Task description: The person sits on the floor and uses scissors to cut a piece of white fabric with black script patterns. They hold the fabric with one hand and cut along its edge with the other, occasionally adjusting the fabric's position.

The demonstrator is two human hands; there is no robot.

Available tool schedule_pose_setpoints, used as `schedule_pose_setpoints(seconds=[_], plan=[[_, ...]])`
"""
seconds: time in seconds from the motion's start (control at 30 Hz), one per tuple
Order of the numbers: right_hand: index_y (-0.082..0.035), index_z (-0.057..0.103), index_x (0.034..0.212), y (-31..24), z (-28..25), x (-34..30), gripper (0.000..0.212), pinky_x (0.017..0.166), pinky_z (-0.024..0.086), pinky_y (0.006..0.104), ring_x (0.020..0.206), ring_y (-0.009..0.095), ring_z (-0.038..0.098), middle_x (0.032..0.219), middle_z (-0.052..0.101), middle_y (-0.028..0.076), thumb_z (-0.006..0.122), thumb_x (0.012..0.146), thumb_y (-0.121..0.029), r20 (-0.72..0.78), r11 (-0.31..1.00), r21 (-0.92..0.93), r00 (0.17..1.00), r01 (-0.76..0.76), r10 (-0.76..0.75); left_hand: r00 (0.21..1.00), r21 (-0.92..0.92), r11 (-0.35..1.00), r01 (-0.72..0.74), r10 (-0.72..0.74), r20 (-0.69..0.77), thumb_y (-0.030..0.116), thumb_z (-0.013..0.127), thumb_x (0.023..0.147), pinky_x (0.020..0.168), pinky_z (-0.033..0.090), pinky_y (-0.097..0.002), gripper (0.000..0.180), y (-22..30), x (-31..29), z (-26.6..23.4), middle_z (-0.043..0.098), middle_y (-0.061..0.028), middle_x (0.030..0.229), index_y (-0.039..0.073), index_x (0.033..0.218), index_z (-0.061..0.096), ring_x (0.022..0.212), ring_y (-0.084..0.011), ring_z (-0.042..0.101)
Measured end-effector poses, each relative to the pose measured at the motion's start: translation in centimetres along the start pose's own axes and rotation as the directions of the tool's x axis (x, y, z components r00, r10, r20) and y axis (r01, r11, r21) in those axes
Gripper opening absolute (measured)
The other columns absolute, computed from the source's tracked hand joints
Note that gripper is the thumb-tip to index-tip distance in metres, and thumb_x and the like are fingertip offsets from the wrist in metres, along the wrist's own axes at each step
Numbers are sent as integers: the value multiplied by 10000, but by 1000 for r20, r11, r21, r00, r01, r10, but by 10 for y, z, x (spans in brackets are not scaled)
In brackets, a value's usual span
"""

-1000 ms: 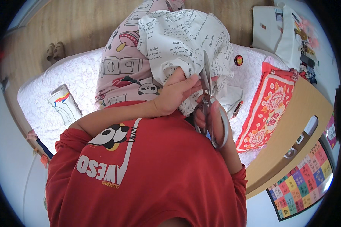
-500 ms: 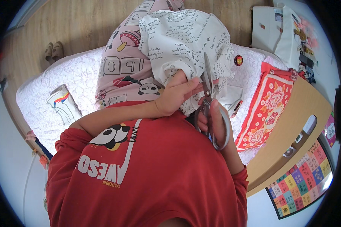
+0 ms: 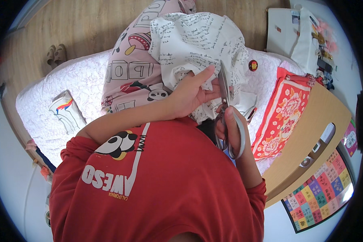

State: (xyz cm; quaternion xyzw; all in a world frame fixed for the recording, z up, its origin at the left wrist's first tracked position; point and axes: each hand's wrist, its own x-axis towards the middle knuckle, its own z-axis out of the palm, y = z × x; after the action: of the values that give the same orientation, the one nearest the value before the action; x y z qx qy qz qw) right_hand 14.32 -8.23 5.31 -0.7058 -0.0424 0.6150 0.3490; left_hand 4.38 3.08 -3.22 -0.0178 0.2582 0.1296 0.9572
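A white cloth printed with black handwriting-like lines lies bunched over my lap, on pink patterned trousers. My right hand is wrapped around the grey handles of a pair of scissors. Their metal blades point away from me, nearly together, beside the cloth's right part. My left hand lies palm up against the cloth's near edge, its thumb raised and apart from the stretched fingers. Those fingertips reach close to the blades, and a small corner of cloth shows between thumb and fingers.
I sit on a bed with a pale floral sheet. A folded white packet lies left, a red floral pillow right, a round red badge near the cloth. A curved wooden panel stands at the right; slippers rest on the floor.
My left thumb has lifted away from the fingers, and the palm has turned upward. The scissors have moved slightly right and toward me. The cloth has shifted a little.
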Motion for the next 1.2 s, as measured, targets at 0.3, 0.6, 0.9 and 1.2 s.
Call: schedule_pose_setpoints(seconds=[0.3,0.6,0.9,1.2], plan=[[-19,471,984,4,-4,5,439,447,258,191,484,61,345,575,370,-16,390,928,-447,65,994,-109,998,32,-25,997,-66,998,8,-13,-70,173,436,927,925,444,-436,323,4,10,-8,524,-99,1167,13,1207,435,1054,-253,538],[-16,493,984,7,-9,4,420,448,291,202,489,71,377,594,411,-3,445,916,-428,96,998,55,995,24,-29,998,-3,999,-36,36,-51,166,389,935,956,419,-419,348,3,9,-9,510,-159,1197,-17,1232,401,1094,-311,522],[-14,484,1012,12,-15,9,454,470,291,205,514,74,375,616,412,3,431,912,-454,181,988,124,977,89,-111,999,38,999,-39,39,0,168,405,930,958,416,-359,332,-1,1,-2,526,-143,1185,-25,1196,449,1093,-261,529],[-7,486,1033,0,-15,7,445,461,284,205,505,71,367,588,403,-14,493,892,-430,155,986,-43,976,162,-154,998,157,987,-42,33,59,235,386,951,949,410,-343,377,-2,-1,-6,520,-136,1201,-9,1236,418,1093,-232,531]])
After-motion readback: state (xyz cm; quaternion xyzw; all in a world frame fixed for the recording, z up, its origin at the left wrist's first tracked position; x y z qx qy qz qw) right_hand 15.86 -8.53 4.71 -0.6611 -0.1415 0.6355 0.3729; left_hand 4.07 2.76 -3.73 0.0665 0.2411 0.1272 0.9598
